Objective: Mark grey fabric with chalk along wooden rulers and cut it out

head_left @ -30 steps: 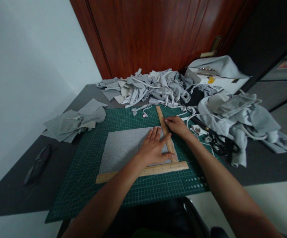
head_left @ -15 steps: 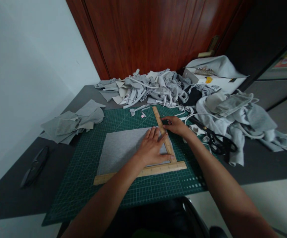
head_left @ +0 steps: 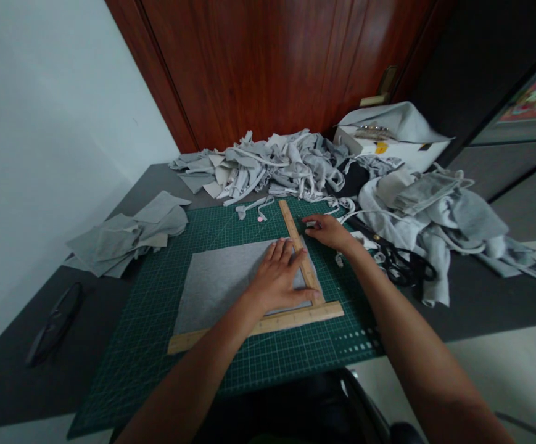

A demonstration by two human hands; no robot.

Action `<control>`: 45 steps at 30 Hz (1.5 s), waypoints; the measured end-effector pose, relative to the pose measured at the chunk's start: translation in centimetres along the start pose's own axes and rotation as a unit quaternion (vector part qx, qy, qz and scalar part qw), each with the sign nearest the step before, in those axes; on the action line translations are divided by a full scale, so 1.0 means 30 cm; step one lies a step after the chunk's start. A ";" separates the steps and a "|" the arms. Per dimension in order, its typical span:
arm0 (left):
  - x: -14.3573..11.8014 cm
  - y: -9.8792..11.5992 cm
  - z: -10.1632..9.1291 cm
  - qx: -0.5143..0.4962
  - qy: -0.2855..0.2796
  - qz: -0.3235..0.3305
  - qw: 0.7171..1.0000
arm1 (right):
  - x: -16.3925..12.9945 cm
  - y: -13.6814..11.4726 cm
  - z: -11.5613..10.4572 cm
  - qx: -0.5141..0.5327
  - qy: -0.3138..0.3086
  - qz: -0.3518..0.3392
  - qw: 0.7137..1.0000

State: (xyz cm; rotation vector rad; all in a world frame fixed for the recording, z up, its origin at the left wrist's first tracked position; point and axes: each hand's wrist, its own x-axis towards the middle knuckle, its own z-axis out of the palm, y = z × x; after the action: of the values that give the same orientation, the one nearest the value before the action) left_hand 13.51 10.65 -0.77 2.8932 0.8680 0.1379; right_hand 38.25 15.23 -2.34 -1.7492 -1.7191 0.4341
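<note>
A grey fabric rectangle (head_left: 216, 280) lies flat on a green cutting mat (head_left: 166, 246). A wooden ruler (head_left: 290, 225) runs up its right edge and meets a second wooden ruler (head_left: 295, 317) along the near edge. My left hand (head_left: 279, 280) presses flat on the fabric, fingers spread, thumb against the upright ruler. My right hand (head_left: 330, 233) rests on the mat just right of that ruler's far part. Its fingertips are pinched on something small that I cannot make out.
Black scissors (head_left: 404, 265) lie right of the mat among grey garments (head_left: 443, 209). A heap of grey scraps (head_left: 277, 163) sits at the back before a wooden door (head_left: 272, 68). Cut grey pieces (head_left: 124, 237) and a black tool (head_left: 52, 324) lie left. A white box (head_left: 388, 145) stands at the back right.
My right hand has slid off the upright ruler a little to its right and farther away. My left hand has kept its place on the fabric and ruler. The view has shifted slightly.
</note>
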 end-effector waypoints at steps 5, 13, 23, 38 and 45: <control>0.002 -0.004 0.004 -0.006 0.011 0.001 1.000 | -0.001 0.000 0.006 0.001 0.017 -0.013 1.000; 0.010 -0.005 0.004 0.000 -0.002 -0.003 1.000 | -0.008 -0.028 0.029 0.013 -0.006 -0.087 0.996; 0.008 -0.010 0.012 0.009 -0.003 0.004 1.000 | -0.017 -0.032 0.044 -0.006 -0.033 -0.122 0.992; 0.015 -0.010 0.007 0.019 -0.011 0.003 1.000 | -0.001 -0.029 0.023 0.031 -0.037 -0.104 0.993; 0.018 -0.010 0.000 0.015 -0.018 0.005 1.000 | 0.008 -0.008 0.008 0.032 -0.037 -0.096 0.994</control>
State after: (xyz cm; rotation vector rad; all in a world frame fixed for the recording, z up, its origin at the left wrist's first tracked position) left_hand 13.79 11.21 -0.78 2.9186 0.8555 0.0746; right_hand 37.93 15.51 -2.29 -1.5230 -1.8829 0.4691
